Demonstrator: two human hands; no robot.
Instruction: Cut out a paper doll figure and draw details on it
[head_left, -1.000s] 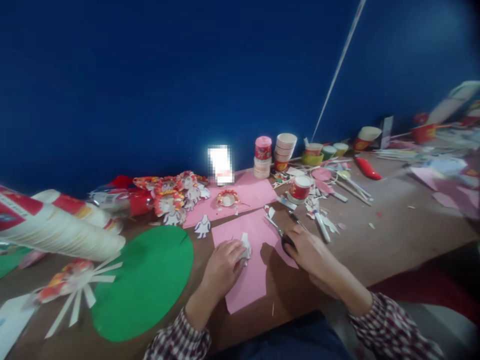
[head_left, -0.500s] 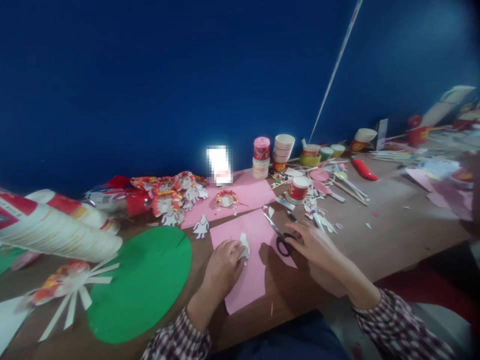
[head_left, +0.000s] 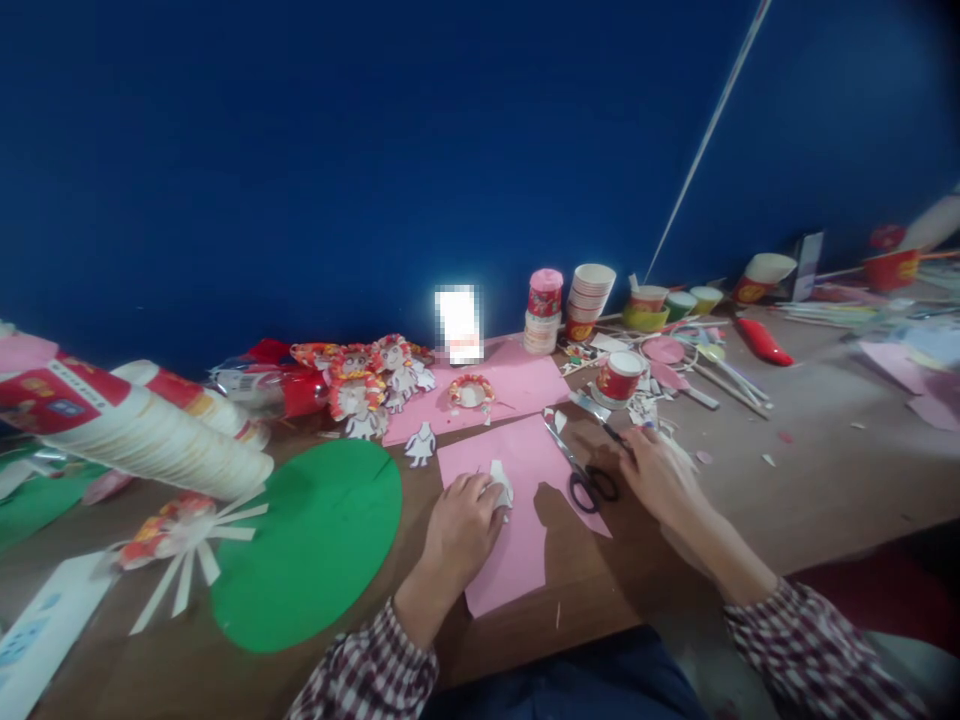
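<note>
My left hand [head_left: 466, 522] rests on a sheet of pink paper [head_left: 510, 570], its bent fingers holding a small white paper cut-out [head_left: 501, 486] down at the edge. My right hand [head_left: 664, 478] is at a dark pen [head_left: 613, 432], fingers closed around its near end; the tips are partly hidden. Between the hands lie scissors with black handles [head_left: 592, 488], blades pointing away and partly over the pink sheet. Another white figure cut-out [head_left: 421, 444] with a dark outline lies left of the sheet.
A green paper oval [head_left: 315, 550] and tipped stacks of paper cups [head_left: 172, 440] lie left. Behind are decorated paper figures [head_left: 360, 395] and a bright phone [head_left: 459, 325]. A red cup [head_left: 621, 378] stands among scraps; a red utility knife-like object [head_left: 765, 342] lies right.
My right hand has moved off the scissors' handles to the right, onto the dark pen. My left hand stays on the cut-out. The whole view has shifted slightly.
</note>
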